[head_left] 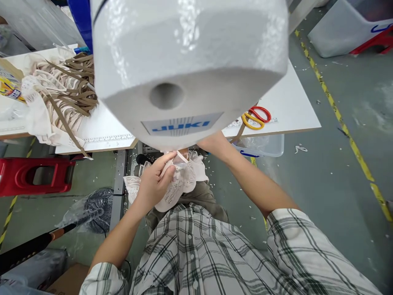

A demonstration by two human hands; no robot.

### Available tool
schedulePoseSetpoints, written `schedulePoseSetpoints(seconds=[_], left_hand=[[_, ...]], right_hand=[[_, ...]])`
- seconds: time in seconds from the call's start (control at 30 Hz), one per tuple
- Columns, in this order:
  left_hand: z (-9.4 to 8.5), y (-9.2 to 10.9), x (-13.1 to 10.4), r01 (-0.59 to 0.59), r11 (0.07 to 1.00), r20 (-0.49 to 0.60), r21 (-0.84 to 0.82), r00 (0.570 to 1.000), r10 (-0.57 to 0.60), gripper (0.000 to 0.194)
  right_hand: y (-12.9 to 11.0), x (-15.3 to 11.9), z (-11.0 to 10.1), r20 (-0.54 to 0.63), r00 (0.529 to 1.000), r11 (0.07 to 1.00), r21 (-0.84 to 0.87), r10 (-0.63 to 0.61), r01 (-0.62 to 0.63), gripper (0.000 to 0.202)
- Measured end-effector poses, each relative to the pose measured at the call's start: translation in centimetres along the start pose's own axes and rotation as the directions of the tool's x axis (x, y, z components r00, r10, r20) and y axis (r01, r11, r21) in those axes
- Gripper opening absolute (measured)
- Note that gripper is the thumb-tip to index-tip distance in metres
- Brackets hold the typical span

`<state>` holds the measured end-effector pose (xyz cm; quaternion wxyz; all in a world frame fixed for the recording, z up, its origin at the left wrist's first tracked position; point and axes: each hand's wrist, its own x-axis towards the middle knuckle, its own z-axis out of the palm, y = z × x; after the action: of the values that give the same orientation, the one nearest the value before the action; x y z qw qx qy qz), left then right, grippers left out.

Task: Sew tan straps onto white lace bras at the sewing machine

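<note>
Looks to me like you're at the lining-up step, getting the white scalloped lace garment piece (173,192) set for the glossy white sewing machine head with blue JUKI lettering (190,90). The lace is bunched just on the near side of the machine, partly tucked below it. I'd say the next move calls for keeping that edge flat and steady. Your left hand (156,178) comes up from the near left, elbow bent, thumb on top, fingers pinching the lace. Your right hand (211,143) reaches in from the near right, but the machine hides its fingers, so can't tell if they're gripping anything. Scissors with red and yellow handles (256,118) sit right on the white worktop (297,110); flat brown fabric straps (80,84) are heaped left.
</note>
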<state>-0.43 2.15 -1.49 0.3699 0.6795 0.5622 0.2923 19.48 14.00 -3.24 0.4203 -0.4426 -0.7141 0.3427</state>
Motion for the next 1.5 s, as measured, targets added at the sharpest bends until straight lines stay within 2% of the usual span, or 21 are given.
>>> schedulePoseSetpoints(seconds=[0.13, 0.33, 0.47, 0.57, 0.63, 0.7, 0.77, 0.83, 0.93, 1.0, 1.07, 1.13, 1.23, 1.33, 1.4, 1.5], left_hand=[[0.0, 1.3, -0.8, 0.037, 0.996, -0.014, -0.080, 0.999, -0.038, 0.027], [0.2, 2.1, -0.2, -0.124, 0.991, 0.015, 0.042, 0.992, 0.124, 0.027], [0.1, 2.3, 0.4, -0.183, 0.980, 0.025, 0.076, 0.983, 0.181, 0.028], [-0.3, 2.3, -0.2, -0.219, 0.973, 0.045, 0.076, 0.975, 0.216, 0.026], [-0.6, 2.3, -1.0, -0.201, 0.976, 0.041, 0.082, 0.979, 0.198, 0.025], [-0.5, 2.3, -1.9, -0.144, 0.985, 0.019, 0.092, 0.990, 0.143, 0.023], [-0.1, 2.5, -2.4, -0.110, 0.991, 0.040, 0.074, 0.993, 0.107, 0.027], [0.8, 2.8, -2.5, -0.127, 0.990, 0.087, 0.057, 0.989, 0.122, 0.036], [2.2, 3.2, -2.0, -0.164, 0.986, 0.095, 0.041, 0.983, 0.160, 0.020], [2.9, 3.3, -1.7, -0.156, 0.987, 0.092, -0.032, 0.983, 0.158, 0.024], [3.3, 3.3, -1.3, -0.153, 0.982, 0.107, -0.107, 0.981, 0.164, 0.028], [3.4, 3.2, -1.0, -0.200, 0.974, 0.080, -0.104, 0.975, 0.209, 0.026], [3.0, 2.6, -0.5, -0.302, 0.949, -0.048, 0.092, 0.950, 0.308, 0.024], [2.1, 1.7, 0.0, -0.223, 0.919, -0.137, 0.326, 0.950, 0.279, 0.031], [1.6, 1.3, 0.3, -0.135, 0.934, -0.154, 0.331, 0.969, 0.194, 0.032], [1.0, 1.0, 0.4, -0.052, 0.982, -0.142, 0.183, 0.987, 0.079, 0.031]], right_hand=[[0.0, 0.3, 0.3, -0.011, 1.000, 0.995, -0.103, -0.019, 0.018, 0.031], [0.6, 0.2, 0.8, 0.010, 0.996, 0.970, -0.228, -0.085, 0.085, 0.027], [0.5, 0.3, 0.8, 0.002, 0.998, 0.974, -0.216, -0.068, 0.067, 0.023], [-0.1, -0.4, -0.1, -0.013, 0.999, 0.997, -0.072, -0.034, 0.033, 0.017], [-0.8, -1.7, -0.8, -0.020, 0.996, 0.990, 0.114, 0.082, -0.080, 0.012], [-1.8, -3.8, -1.3, 0.027, 0.971, 0.910, 0.344, 0.236, -0.231, 0.012], [-2.8, -6.2, -1.3, 0.109, 0.942, 0.795, 0.511, 0.319, -0.328, 0.012], [-3.8, -8.3, -0.9, 0.123, 0.936, 0.754, 0.562, 0.331, -0.341, 0.010], [-4.6, -10.2, -0.2, 0.077, 0.943, 0.780, 0.542, 0.323, -0.312, 0.007], [-4.4, -10.5, -0.2, 0.123, 0.934, 0.749, 0.566, 0.336, -0.345, 0.009], [-3.9, -10.2, -0.4, 0.239, 0.899, 0.684, 0.585, 0.366, -0.435, 0.016], [-3.1, -9.3, -0.8, 0.263, 0.876, 0.649, 0.592, 0.404, -0.477, 0.022], [-2.0, -7.2, -1.2, 0.129, 0.898, 0.693, 0.593, 0.420, -0.410, 0.024], [-1.3, -4.8, -1.4, 0.123, 0.929, 0.799, 0.480, 0.348, -0.363, 0.023], [-1.0, -3.4, -1.2, 0.105, 0.955, 0.887, 0.353, 0.278, -0.297, 0.020], [-0.8, -1.7, -0.7, 0.000, 0.983, 0.960, 0.216, 0.181, -0.177, 0.017]])
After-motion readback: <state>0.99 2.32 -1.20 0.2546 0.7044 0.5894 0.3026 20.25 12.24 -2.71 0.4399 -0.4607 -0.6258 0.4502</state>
